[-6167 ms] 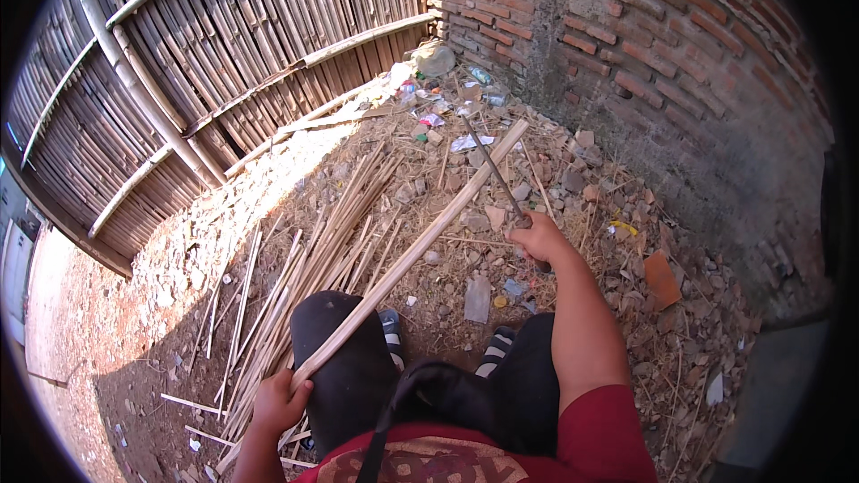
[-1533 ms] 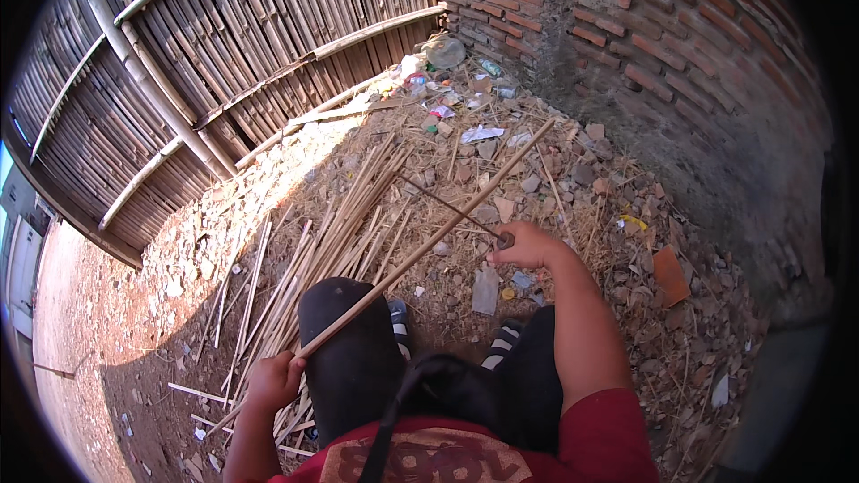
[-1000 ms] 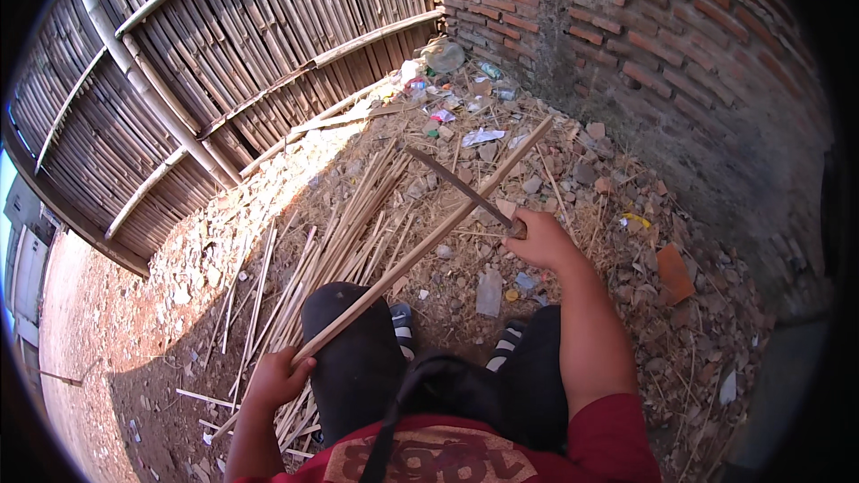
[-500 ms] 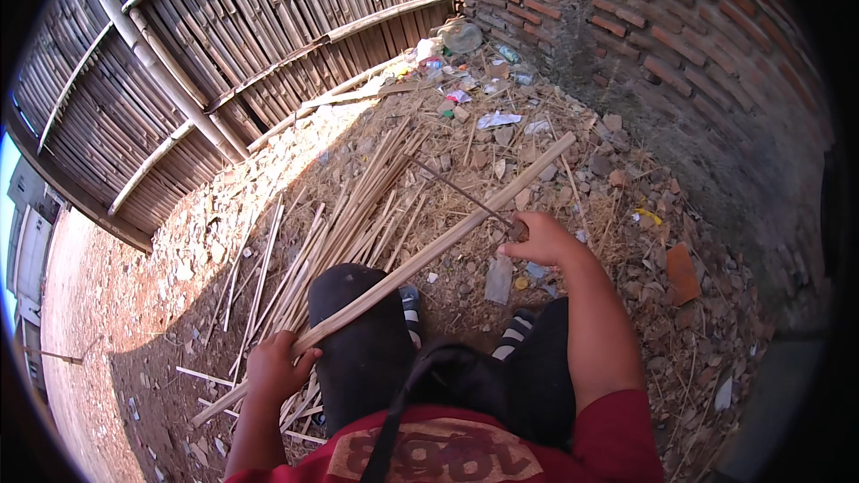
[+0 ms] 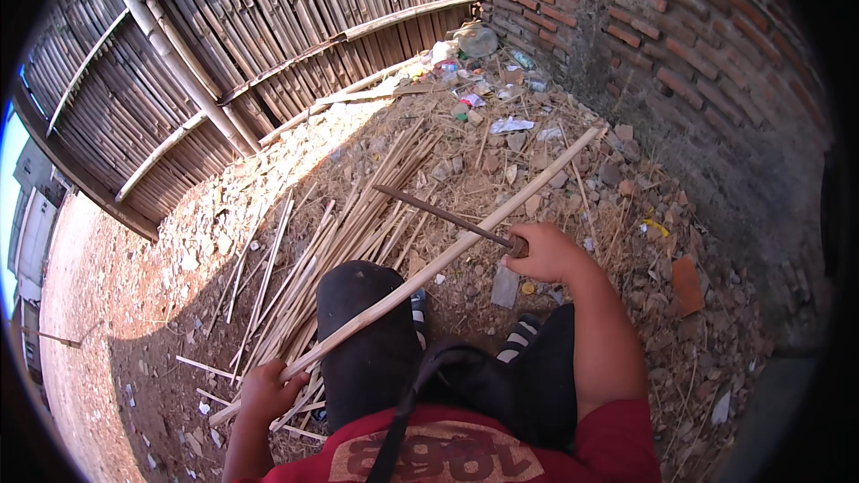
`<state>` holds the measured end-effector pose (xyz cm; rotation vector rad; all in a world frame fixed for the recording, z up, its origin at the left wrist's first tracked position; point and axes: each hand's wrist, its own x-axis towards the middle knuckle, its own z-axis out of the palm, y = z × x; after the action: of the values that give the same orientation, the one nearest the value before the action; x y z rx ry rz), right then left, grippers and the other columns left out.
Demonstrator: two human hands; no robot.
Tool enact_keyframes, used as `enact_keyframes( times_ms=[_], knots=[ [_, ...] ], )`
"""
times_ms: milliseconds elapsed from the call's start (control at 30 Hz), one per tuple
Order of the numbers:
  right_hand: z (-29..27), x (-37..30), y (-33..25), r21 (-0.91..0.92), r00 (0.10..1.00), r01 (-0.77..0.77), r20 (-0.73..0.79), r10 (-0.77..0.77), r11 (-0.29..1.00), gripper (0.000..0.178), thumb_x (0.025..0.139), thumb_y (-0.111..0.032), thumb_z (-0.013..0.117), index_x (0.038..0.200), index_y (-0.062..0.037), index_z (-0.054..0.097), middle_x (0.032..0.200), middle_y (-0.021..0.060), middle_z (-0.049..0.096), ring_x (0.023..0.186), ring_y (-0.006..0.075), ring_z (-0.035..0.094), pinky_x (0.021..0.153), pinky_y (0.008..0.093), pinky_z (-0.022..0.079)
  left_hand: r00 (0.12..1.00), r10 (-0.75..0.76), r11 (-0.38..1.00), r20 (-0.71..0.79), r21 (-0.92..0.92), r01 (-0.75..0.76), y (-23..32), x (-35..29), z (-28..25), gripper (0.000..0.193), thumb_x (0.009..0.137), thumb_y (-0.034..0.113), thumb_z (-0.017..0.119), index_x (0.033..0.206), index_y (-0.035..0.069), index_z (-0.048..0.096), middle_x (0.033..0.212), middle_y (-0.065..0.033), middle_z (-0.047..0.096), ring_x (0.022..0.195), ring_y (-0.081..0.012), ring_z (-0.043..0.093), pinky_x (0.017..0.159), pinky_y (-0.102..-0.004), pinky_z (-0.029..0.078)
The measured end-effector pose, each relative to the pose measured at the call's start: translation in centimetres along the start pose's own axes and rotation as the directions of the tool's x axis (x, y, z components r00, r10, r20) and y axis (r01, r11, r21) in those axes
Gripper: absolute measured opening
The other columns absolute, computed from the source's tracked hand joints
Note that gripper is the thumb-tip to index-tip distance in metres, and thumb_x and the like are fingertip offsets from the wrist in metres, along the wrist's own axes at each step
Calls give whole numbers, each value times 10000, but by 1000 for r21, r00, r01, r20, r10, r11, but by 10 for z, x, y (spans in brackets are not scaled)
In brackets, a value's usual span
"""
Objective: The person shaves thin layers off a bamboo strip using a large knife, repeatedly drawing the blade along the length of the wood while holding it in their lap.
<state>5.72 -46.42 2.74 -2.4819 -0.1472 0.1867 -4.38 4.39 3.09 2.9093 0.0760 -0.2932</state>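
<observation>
A long pale bamboo strip (image 5: 465,243) slants across my left knee, its lower end near my left hand and its far end above the rubble. My left hand (image 5: 270,390) is closed round the strip close to its lower end. In my right hand (image 5: 542,253), the fingers are wrapped round the handle of a long knife with a dark, narrow blade (image 5: 438,211). The blade crosses the strip past the knee and points away to the left. Whether its edge touches the strip I cannot tell.
A pile of loose bamboo strips (image 5: 344,241) lies on the ground left of my knee. Rubble and litter cover the ground ahead, with a broken orange tile (image 5: 687,286) at the right. A bamboo fence (image 5: 295,27) and a brick wall (image 5: 707,45) meet at the back.
The knife blade has turned so that more of its broad side shows, and its tip has shifted left and nearer. The strip shows a rounder, smoother face. Both hands keep their hold.
</observation>
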Motion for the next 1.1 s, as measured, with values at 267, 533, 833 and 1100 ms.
enact_keyframes(
  times_ms=[267,533,833,1100],
  knots=[
    [15,7,-10,12,995,-19,102,17,1000,302,771,-281,747,918,-33,656,785,177,661,788,379,662,700,457,507,986,152,987,72,-72,-147,36,23,19,535,904,517,665,772,4,589,725,-262,638,749,-485,643,665,-566,478],
    [31,15,-10,-103,992,-26,118,38,994,357,742,-276,778,975,-27,676,770,131,667,747,271,663,700,416,509,966,201,976,162,-115,-183,30,30,15,553,946,516,606,780,-11,581,738,-283,632,768,-501,634,685,-577,473],
    [45,27,7,-7,987,-36,158,37,999,385,721,-229,702,1051,-31,681,872,160,695,856,307,688,780,433,529,973,214,975,83,-76,-208,39,28,14,512,965,474,585,790,-7,593,723,-263,633,749,-488,634,661,-568,470],
    [23,36,63,145,955,-280,-58,291,949,389,741,-182,662,1090,-11,680,936,207,701,911,347,690,799,447,536,977,192,981,88,-8,-192,40,31,13,552,938,531,596,788,0,607,725,-258,643,759,-486,643,687,-568,485]
  ],
)
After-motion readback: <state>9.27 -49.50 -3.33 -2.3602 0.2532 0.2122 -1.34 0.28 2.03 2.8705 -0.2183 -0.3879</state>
